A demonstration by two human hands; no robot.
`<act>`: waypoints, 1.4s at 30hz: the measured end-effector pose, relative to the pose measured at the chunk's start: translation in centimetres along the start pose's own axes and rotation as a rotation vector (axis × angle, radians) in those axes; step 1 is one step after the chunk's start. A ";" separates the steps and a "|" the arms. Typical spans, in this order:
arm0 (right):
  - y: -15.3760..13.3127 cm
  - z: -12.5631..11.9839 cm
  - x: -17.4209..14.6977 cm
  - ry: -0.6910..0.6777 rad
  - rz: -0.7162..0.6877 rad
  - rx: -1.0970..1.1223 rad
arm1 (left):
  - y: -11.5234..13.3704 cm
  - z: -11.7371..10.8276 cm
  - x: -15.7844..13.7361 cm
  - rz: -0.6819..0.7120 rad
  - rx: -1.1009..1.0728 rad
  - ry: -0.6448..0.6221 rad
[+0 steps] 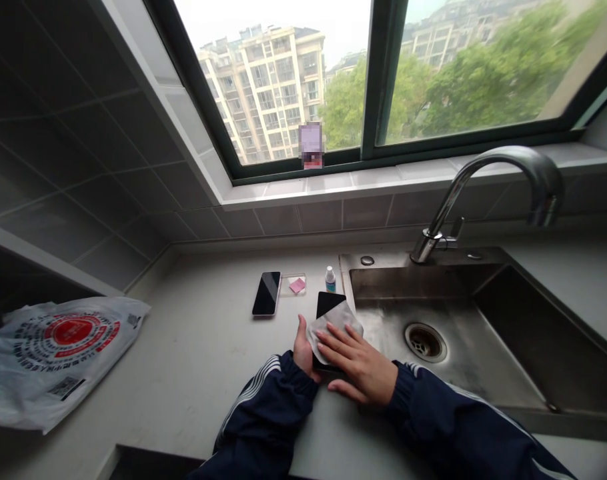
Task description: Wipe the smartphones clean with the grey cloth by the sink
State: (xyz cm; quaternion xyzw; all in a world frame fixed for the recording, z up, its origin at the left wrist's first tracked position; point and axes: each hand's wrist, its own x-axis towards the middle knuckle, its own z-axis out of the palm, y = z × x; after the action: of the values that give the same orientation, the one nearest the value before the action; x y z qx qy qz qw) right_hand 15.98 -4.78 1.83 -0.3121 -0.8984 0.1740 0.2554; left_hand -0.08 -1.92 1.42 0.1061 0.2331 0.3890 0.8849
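Observation:
A flat black device, shaped like a phone, lies tilted in my left hand. The left thumb stands up along its left side, and the other fingers are hidden beneath. Draped over the device's middle is a light grey cloth. My right hand lies flat on that cloth with its fingers stretched and apart. Beyond the device stands a small white-capped bottle. To the left, a second phone rests screen up on the counter, beside a clear case with a pink piece on it.
The steel sink with its drain lies close on the right, under a curved chrome faucet. A white plastic bag with red print sits at the far left of the counter. A window rises behind.

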 end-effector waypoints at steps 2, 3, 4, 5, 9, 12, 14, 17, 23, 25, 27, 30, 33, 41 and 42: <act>0.0 0.0 0.2 -0.016 -0.028 -0.073 | -0.2 -0.2 0.1 0.016 0.026 0.018; 0.1 -0.1 0.2 -0.016 -0.033 -0.101 | -0.3 -0.3 0.2 0.035 0.042 0.017; 0.3 -0.2 0.3 -0.008 -0.029 -0.118 | -0.4 -0.4 0.3 0.062 0.055 0.017; 0.5 -0.4 0.4 0.008 -0.015 -0.125 | -0.5 -0.5 0.4 0.093 0.066 0.018; 1.6 -0.9 0.3 0.099 0.070 -0.175 | -1.0 -0.8 0.5 0.144 0.154 -0.008; 2.0 -0.8 0.3 0.160 0.126 -0.198 | -1.1 -0.7 0.3 0.105 0.198 -0.073; 1.8 -0.4 0.5 0.176 0.143 -0.202 | -1.1 -0.7 0.3 0.109 0.180 -0.059; 0.8 0.3 0.8 0.143 0.102 -0.188 | -0.7 -0.6 0.3 0.157 0.121 0.043; -0.4 1.0 0.5 0.082 -0.056 -0.106 | -0.3 -0.7 0.2 -0.022 0.059 -0.002; 0.0 0.8 0.2 0.138 -0.067 -0.059 | -0.4 -0.9 0.2 -0.020 0.042 -0.043; 0.5 0.7 0.0 0.211 -0.060 -0.030 | -0.6 -1.1 0.4 -0.004 0.026 -0.077; 0.8 0.7 -0.1 0.264 -0.037 -0.061 | -0.7 -1.4 0.6 0.012 0.027 -0.108; 0.9 0.9 0.0 0.235 -0.022 -0.118 | -0.7 -1.4 0.7 0.036 0.049 -0.134; 2.1 0.4 -0.3 0.245 0.112 -0.247 | -0.4 -1.6 0.6 0.046 0.187 -0.197; 2.3 0.3 -0.3 0.243 0.124 -0.252 | -0.3 -1.5 0.5 0.023 0.185 -0.202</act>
State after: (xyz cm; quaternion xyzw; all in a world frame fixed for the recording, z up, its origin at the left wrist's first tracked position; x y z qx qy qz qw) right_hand 17.09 -3.33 0.40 -0.4152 -0.8546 0.0367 0.3097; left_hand -0.30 -1.75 -0.22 0.2284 0.1761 0.3633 0.8859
